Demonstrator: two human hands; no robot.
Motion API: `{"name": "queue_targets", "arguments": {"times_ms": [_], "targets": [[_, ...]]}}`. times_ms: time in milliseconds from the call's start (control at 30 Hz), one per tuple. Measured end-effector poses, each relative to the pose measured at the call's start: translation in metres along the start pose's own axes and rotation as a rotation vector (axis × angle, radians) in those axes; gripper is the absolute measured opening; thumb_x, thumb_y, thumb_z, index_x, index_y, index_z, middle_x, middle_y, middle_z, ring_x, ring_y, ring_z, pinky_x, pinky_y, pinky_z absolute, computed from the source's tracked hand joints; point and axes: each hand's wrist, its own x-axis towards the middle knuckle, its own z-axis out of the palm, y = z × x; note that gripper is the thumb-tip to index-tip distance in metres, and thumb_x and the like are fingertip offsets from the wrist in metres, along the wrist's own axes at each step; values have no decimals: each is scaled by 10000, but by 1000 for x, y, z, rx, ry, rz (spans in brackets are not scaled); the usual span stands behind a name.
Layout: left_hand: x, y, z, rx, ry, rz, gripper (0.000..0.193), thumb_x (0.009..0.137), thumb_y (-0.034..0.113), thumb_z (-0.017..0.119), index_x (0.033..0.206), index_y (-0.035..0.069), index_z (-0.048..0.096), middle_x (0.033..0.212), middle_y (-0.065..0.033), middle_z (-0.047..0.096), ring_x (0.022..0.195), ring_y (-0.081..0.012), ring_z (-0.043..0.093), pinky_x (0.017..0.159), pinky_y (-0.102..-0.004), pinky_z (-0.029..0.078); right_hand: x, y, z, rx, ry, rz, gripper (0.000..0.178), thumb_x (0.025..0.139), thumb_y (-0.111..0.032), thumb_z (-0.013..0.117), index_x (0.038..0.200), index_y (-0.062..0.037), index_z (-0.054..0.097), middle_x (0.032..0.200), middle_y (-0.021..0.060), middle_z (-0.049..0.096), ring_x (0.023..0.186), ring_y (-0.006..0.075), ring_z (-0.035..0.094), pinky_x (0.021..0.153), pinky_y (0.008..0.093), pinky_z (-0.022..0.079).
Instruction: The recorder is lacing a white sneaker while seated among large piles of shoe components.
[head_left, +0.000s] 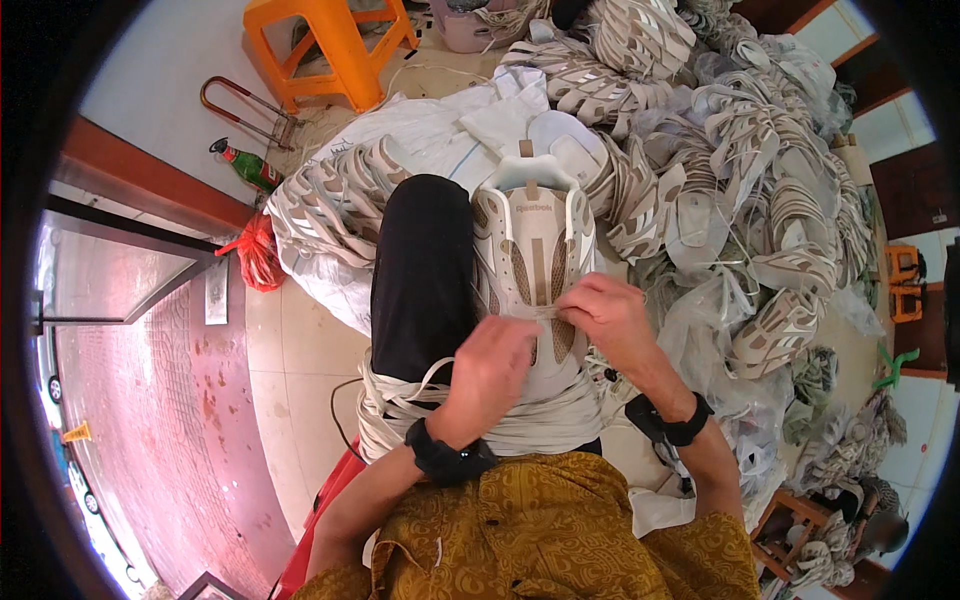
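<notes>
A beige and white shoe upper [533, 225] with brown mesh panels lies along my thigh, its tongue end pointing away from me. My right hand [605, 312] pinches a pale shoelace [543, 312] at the upper's right eyelet edge. Blurred by motion, my left hand [492, 372] is curled over the left edge of the upper; what its fingers hold is hidden. A thick bundle of off-white shoelaces [400, 412] lies across my lap, under my wrists. Beside the upper is my black-clad knee [425, 265].
Stacked shoe uppers [335, 205] rest on a white woven sack [420, 130] ahead left. More piled uppers [770, 180] and clear plastic bags [700, 335] fill the right. An orange stool [335, 55], a green bottle [250, 165] and a red plastic bag [258, 250] stand left.
</notes>
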Motion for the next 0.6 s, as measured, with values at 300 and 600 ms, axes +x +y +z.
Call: {"name": "queue_targets", "arguments": {"times_ms": [300, 600], "targets": [[3, -4, -6, -199, -75, -229, 190, 723, -67, 515, 891, 1, 573, 836, -115, 570, 760, -276, 541, 684, -307, 453, 4, 2, 14, -119, 53, 23, 67, 667, -57, 606, 670, -55, 540, 646, 53, 508, 598, 228, 549, 522, 322, 449], [-5, -3, 3, 242, -18, 318, 241, 670, -70, 555, 900, 4, 566, 892, -119, 556, 853, -288, 521, 741, -344, 449, 6, 1, 19, -279, -52, 24, 102, 646, -37, 604, 635, -41, 502, 623, 75, 484, 567, 259, 535, 500, 341, 442]]}}
